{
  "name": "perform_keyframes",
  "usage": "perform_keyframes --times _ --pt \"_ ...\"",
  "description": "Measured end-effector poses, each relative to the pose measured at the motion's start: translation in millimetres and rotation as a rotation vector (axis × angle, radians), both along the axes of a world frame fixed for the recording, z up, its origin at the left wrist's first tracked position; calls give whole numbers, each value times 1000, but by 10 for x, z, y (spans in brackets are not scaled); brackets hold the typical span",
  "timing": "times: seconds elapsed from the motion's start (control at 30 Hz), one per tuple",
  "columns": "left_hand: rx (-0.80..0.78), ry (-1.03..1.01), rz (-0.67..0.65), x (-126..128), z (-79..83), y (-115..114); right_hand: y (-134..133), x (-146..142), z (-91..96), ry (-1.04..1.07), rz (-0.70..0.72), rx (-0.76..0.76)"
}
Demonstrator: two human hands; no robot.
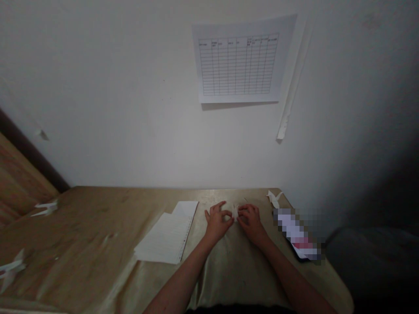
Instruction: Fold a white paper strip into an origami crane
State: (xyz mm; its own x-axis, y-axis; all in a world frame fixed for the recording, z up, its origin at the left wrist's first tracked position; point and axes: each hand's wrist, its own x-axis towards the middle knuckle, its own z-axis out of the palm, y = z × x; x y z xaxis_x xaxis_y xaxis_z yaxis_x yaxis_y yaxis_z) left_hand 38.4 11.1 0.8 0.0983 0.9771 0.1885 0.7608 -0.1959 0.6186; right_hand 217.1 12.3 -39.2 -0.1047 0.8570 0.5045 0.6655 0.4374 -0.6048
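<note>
A small folded piece of white paper (235, 213) is held upright between my two hands, just above the table. My left hand (217, 221) pinches its left side between thumb and index finger, with the other fingers raised and apart. From the other side, the fingertips and thumb of my right hand (251, 221) grip its right edge. The fine folds of the paper are too small to make out. Left of my left hand lies a stack of white paper sheets (163, 237) with a perforated right edge.
A phone (299, 237), its screen blurred out, lies near the table's right edge. Folded white paper figures rest at the back right (274, 199), back left (46, 208) and front left (13, 268). Behind the table (98, 226) rises a wall with a printed chart (240, 65).
</note>
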Motion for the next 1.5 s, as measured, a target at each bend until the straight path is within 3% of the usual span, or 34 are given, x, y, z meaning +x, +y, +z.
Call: perform_keyframes --times 0.77,1.2,1.5 --pt "23 -39 -7 -26 1 -8 0 22 35 96 -38 -57" --pt "-2 -41 -11 -58 9 36 -7 -17 19 9 -32 -108" --pt "17 -72 31 -50 1 52 10 16 11 47 -76 -59"
